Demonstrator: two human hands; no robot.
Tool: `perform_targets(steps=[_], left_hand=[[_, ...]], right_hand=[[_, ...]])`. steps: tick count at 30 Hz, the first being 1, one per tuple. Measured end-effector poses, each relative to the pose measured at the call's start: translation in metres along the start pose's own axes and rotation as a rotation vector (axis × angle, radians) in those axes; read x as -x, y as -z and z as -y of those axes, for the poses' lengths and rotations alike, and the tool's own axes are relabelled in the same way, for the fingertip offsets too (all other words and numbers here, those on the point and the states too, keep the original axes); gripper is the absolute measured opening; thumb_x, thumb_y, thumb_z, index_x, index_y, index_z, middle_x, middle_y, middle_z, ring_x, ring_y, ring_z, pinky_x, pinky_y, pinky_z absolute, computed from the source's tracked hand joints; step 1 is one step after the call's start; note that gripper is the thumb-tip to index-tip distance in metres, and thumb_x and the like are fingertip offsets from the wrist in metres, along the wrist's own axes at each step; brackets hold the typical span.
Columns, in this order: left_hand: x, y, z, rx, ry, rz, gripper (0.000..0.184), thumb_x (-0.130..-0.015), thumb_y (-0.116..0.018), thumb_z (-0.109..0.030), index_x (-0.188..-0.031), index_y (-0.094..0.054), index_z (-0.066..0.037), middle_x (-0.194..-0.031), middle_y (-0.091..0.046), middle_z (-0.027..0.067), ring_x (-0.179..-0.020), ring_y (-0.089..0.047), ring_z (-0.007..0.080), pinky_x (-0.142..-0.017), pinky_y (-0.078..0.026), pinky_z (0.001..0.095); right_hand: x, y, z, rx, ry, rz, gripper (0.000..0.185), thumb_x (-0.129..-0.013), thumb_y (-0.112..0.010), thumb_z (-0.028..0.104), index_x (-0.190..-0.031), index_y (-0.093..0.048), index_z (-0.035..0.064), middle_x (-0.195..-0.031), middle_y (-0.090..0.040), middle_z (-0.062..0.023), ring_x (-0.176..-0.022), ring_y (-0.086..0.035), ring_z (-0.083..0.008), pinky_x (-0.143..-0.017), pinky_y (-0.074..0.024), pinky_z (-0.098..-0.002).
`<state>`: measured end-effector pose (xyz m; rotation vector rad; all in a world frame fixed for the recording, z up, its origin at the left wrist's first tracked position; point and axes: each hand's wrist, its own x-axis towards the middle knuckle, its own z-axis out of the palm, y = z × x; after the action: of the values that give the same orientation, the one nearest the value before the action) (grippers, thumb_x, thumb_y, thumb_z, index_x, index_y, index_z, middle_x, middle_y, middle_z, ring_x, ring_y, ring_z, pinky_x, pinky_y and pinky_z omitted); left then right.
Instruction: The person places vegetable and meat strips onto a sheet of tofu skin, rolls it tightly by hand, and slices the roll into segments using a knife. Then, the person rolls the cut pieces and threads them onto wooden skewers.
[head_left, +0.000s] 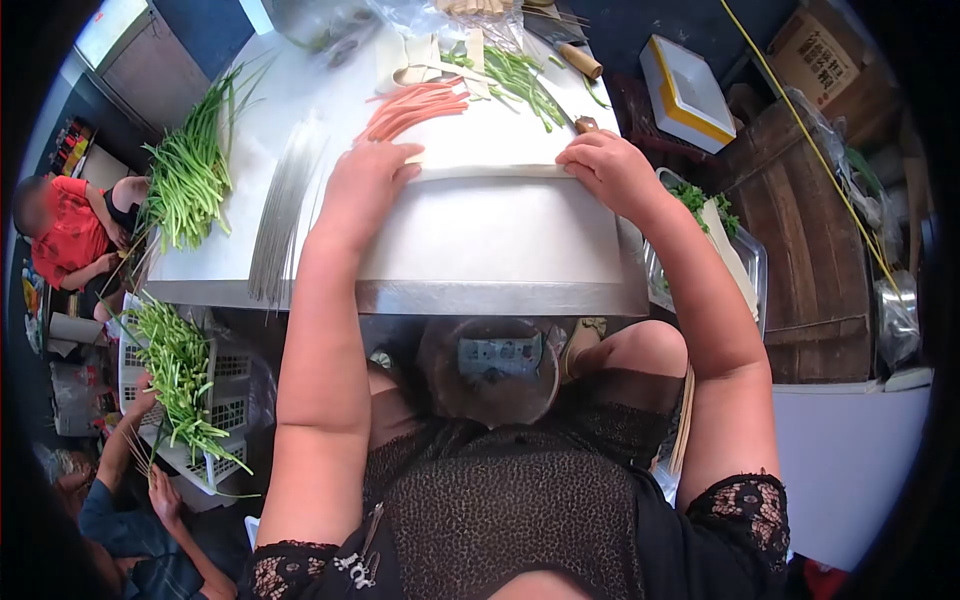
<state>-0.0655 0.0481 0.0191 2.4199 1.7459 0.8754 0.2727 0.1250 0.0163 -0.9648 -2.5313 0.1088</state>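
Observation:
My left hand point(372, 182) pinches the left end of a pale folded sheet, which looks like tofu skin point(490, 171). At the sheet's right end, my right hand point(612, 172) grips it between thumb and fingers. The fold runs straight across the white table between both hands. Just beyond it lie pinkish-orange strips point(415, 108), near my left fingertips. Cut green stalks point(520, 80) and pale sheet scraps point(415, 62) are behind them. A knife with a wooden handle point(586, 125) lies just past my right hand.
Thin skewers point(283, 215) and a bunch of long greens point(190, 170) lie on the table's left. More greens point(175, 360) top a white basket point(228, 400) beside a co-worker's hands point(163, 495). Another person in red point(65, 225) sits left. A foam box point(685, 95) stands right.

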Motion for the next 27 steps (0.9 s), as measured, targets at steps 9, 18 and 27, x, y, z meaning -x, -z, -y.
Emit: perform_targets(steps=[9,18,27], left_hand=[[-0.005,-0.011,-0.005,-0.063,-0.002,-0.063,0.015,-0.085,-0.068,-0.005,-0.099,-0.073,-0.004,-0.092,-0.068,0.0095,-0.092,-0.065,0.0280,-0.085,-0.051,0.0393],[0.010,-0.011,-0.024,-0.243,-0.036,0.026,0.032,-0.087,-0.064,-0.005,-0.119,-0.066,-0.005,-0.104,-0.067,0.0122,-0.103,-0.062,0.0299,-0.095,-0.049,0.0413],[-0.012,-0.011,0.009,-0.330,-0.198,0.164,0.033,-0.091,-0.055,-0.006,-0.123,-0.062,-0.006,-0.108,-0.065,0.0117,-0.106,-0.061,0.0304,-0.095,-0.048,0.0405]], right_hand=[[0.010,-0.002,0.015,0.324,0.107,-0.090,0.021,-0.086,-0.062,0.010,-0.104,-0.072,0.0091,-0.104,-0.068,-0.0059,-0.104,-0.062,-0.0232,-0.093,-0.0468,-0.0375],[0.022,-0.007,0.013,0.462,0.151,-0.091,0.032,-0.091,-0.055,0.010,-0.122,-0.063,0.0055,-0.120,-0.068,-0.0092,-0.121,-0.060,-0.0273,-0.109,-0.0408,-0.0406],[-0.007,-0.012,-0.002,0.435,0.115,0.008,0.026,-0.090,-0.055,0.008,-0.114,-0.064,0.0080,-0.106,-0.069,-0.0067,-0.107,-0.065,-0.0238,-0.103,-0.0438,-0.0386]])
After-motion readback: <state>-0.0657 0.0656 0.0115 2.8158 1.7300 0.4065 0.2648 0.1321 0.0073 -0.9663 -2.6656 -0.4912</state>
